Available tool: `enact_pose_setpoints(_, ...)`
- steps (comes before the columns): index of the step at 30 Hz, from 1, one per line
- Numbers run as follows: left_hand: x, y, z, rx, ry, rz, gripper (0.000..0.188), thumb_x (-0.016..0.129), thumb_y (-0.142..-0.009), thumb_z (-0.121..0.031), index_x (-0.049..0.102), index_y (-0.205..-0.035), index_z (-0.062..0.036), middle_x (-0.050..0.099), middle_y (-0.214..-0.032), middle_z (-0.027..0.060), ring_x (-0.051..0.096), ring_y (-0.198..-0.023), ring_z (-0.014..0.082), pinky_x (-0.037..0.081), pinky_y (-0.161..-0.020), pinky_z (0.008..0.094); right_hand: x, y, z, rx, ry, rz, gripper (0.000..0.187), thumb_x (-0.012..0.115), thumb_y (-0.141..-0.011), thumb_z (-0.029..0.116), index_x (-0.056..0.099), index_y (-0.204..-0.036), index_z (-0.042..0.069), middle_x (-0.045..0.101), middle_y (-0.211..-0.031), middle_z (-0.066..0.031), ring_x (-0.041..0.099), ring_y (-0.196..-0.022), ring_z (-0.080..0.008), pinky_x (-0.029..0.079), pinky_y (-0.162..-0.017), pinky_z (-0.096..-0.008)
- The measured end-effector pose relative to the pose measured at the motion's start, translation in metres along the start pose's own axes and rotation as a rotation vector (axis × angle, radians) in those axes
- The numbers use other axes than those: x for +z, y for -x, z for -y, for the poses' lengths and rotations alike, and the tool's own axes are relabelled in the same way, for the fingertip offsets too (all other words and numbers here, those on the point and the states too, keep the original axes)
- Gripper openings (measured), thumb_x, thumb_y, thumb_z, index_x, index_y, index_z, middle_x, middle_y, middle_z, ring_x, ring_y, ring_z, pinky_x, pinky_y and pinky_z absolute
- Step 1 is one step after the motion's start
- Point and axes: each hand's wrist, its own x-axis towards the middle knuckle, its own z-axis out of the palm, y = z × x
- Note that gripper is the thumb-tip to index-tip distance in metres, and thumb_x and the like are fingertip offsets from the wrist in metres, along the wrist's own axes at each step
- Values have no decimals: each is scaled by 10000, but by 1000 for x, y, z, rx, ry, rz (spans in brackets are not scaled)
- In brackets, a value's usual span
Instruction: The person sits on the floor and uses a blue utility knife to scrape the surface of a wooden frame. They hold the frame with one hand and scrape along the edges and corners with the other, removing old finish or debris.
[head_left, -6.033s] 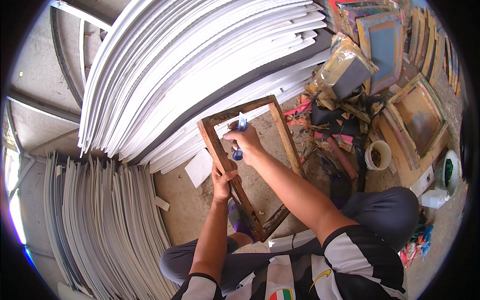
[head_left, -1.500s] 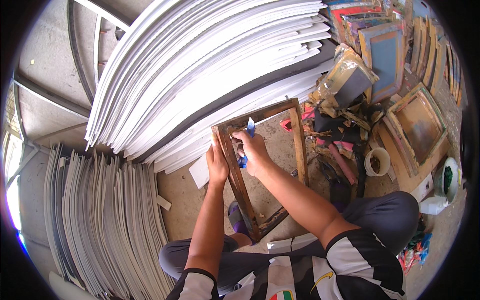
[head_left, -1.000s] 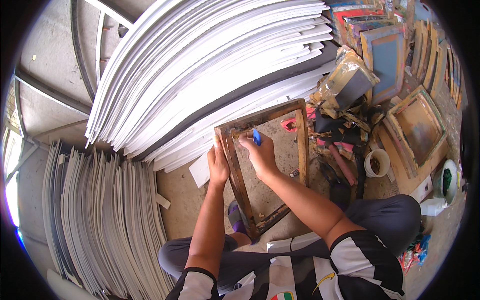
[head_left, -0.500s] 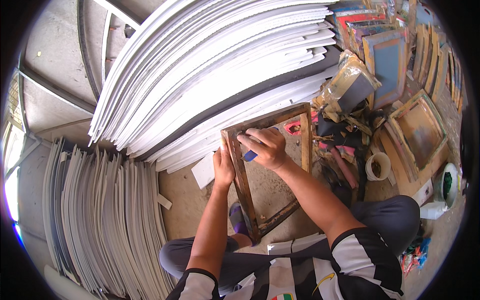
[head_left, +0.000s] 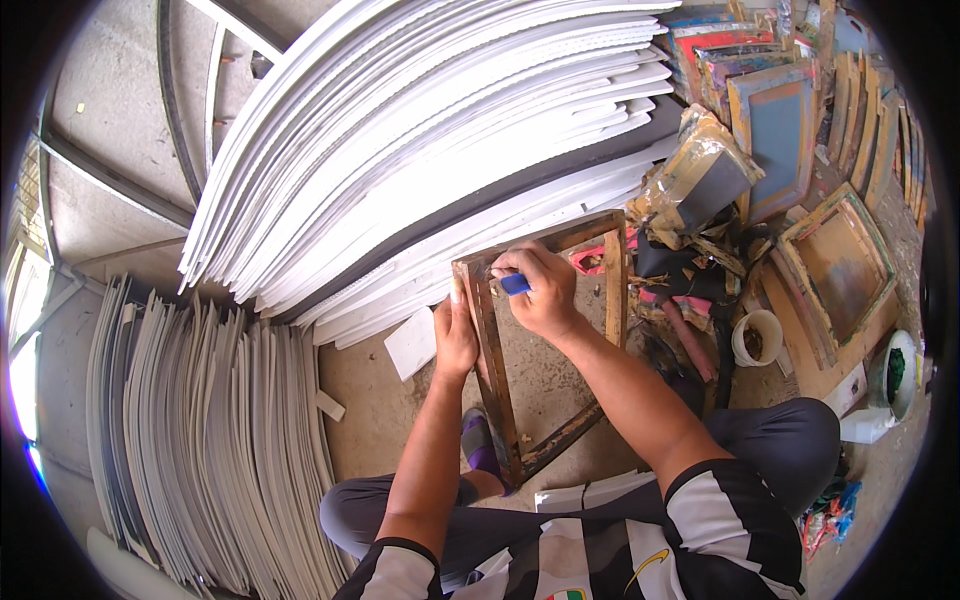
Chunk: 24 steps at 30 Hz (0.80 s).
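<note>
A worn wooden frame [head_left: 490,350], dark along its inner edges, stands tilted in front of me with one corner low by my foot. My left hand [head_left: 456,335] is closed round its left bar just below the upper left corner, thumb laid along the outer side. In my right hand [head_left: 545,295] is a small blue-handled tool [head_left: 515,284], gripped inside the frame's opening. Its working end points at the inner edge of the left bar near that corner. The fingers hide most of it, so its kind is unclear.
Tall stacks of white sheets [head_left: 430,130] stand ahead, with grey-white sheets [head_left: 210,440] at left. On the right are old screen frames [head_left: 775,140], a taped bundle [head_left: 700,165], a white bucket [head_left: 757,337] and a tub [head_left: 900,375]. My sandalled foot [head_left: 480,440] rests below the frame.
My right hand has turned and the blue handle now shows higher, beside the fingers. The frame and my left hand have shifted slightly to the right.
</note>
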Motion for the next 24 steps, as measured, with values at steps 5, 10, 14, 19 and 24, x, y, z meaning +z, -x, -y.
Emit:
enact_pose_setpoints(5, 5, -3, 2, 15, 11, 5, 514, 362, -1136, -399, 640, -1099, 31, 613, -913, 18, 503, -838, 94, 444, -741, 282, 5, 6, 6, 202, -30, -76, 77, 702, -878, 50, 647, -927, 75, 677, -874, -78, 695, -745, -287, 540, -626, -359)
enact_pose_setpoints(10, 4, -2, 5, -19, 70, -11, 520, 357, -1138, -393, 638, -1139, 43, 631, -950, 26, 520, -866, 96, 452, -769, 280, 4, 10, 7, 228, -179, -63, 87, 695, -951, 104, 660, -980, 30, 666, -898, -113, 653, -772, -220, 513, -685, -325)
enact_pose_setpoints(14, 5, 0, 2, 7, 51, -34, 524, 356, -1138, -392, 637, -1159, 50, 646, -968, 29, 526, -878, 92, 455, -777, 276, 2, 10, 14, 121, -112, -56, 199, 739, -913, 118, 691, -1082, 26, 676, -917, -118, 671, -790, -245, 531, -674, -335)
enact_pose_setpoints(19, 2, 2, 5, 14, 89, -23, 523, 354, -1138, -392, 628, -1187, 50, 654, -989, 35, 539, -897, 94, 462, -788, 278, 9, 19, 5, 39, -64, -55, 319, 803, -849, 150, 695, -1121, 25, 680, -946, -121, 688, -822, -268, 553, -665, -353)
enact_pose_setpoints(24, 1, 3, 5, 19, 102, -26, 521, 352, -1137, -398, 618, -1191, 47, 650, -1001, 36, 541, -901, 98, 460, -786, 280, 3, 15, 8, -76, -94, -38, 396, 811, -783, 108, 688, -1153, 39, 672, -1010, -138, 697, -822, -287, 570, -686, -359)
